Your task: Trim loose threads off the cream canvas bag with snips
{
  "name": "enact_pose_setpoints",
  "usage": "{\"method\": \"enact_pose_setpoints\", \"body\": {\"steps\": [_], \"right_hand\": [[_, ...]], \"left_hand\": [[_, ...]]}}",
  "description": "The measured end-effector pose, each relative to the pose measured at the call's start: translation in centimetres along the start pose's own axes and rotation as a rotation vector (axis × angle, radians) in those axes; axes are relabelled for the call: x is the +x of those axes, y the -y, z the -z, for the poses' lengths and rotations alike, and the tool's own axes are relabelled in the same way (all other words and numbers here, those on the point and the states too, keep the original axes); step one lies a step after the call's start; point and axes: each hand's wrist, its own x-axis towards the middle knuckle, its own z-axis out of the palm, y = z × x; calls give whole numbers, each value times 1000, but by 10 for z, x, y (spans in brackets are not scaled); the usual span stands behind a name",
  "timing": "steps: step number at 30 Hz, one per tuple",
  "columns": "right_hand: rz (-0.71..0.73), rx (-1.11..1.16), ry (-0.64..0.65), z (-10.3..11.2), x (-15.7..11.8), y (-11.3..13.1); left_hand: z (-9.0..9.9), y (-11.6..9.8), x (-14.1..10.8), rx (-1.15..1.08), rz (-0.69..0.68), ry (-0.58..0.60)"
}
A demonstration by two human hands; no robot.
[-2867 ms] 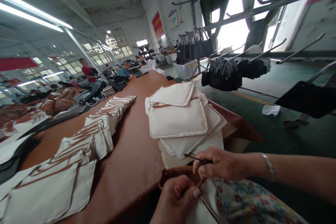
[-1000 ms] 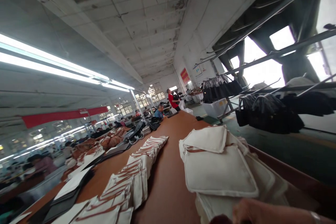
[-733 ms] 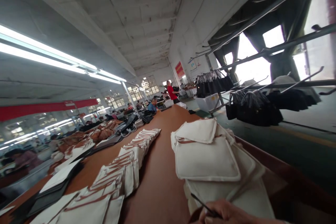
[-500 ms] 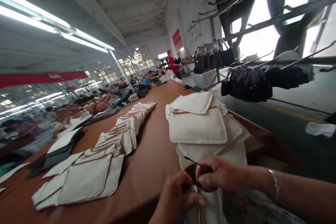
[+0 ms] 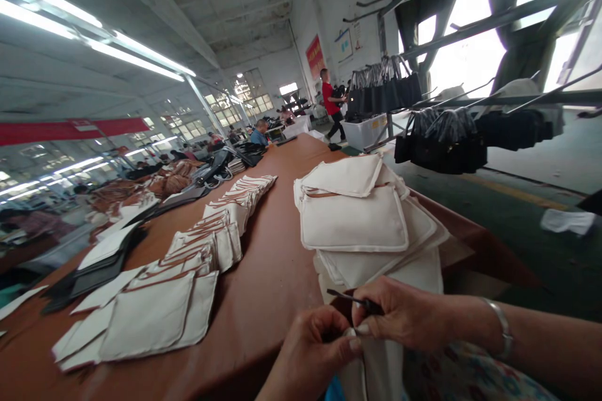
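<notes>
My left hand [image 5: 317, 344] pinches the upper edge of a pale fabric piece [image 5: 376, 366] at the bottom centre, near the table's front edge. Close beside it, my right hand [image 5: 399, 313] is closed round a thin dark tool [image 5: 360, 302], whose tip points left above my left hand. The right thumb and fingertips meet the edge of the same piece, near the left fingertips. A bit of brown material shows behind my fingers. Just beyond my hands lies a pile of cream padded pieces [image 5: 352, 219].
Overlapping cream pieces [image 5: 145, 319] run in a row along the brown table [image 5: 273, 276]. Left of them are black and white sheets [image 5: 101, 263]. Black bags [image 5: 442, 144] hang from a rack at the right. A person in red [image 5: 332, 103] is in the background.
My fingertips have come closer together at the edge of the fabric piece, and less brown material shows between my hands. The person in red has moved right. The view has shifted slightly.
</notes>
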Motion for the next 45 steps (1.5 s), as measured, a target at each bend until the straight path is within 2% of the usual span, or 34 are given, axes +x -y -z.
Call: {"method": "enact_pose_setpoints", "body": {"steps": [6, 13, 21, 25, 27, 31, 36, 41, 45], "right_hand": [[-36, 67, -40, 10, 10, 1], [-118, 163, -16, 16, 7, 2], [-54, 100, 8, 17, 4, -5], [-117, 117, 11, 15, 5, -3], [-147, 141, 13, 14, 4, -1], [-126, 144, 15, 13, 4, 0], [-155, 127, 4, 13, 3, -4], [-162, 84, -33, 13, 3, -6], [-159, 19, -52, 11, 4, -7]], "left_hand": [[2, 5, 8, -86, 21, -29], [-11, 10, 13, -324, -12, -8], [-12, 16, 15, -325, -22, 19], [-12, 25, 19, -315, -49, 49], [-15, 25, 19, -283, -70, 46], [-22, 21, 18, -138, -11, -75], [-27, 8, 15, -106, 6, -86], [-35, -10, 11, 216, 50, -210], [-39, -15, 11, 318, 61, -287]]}}
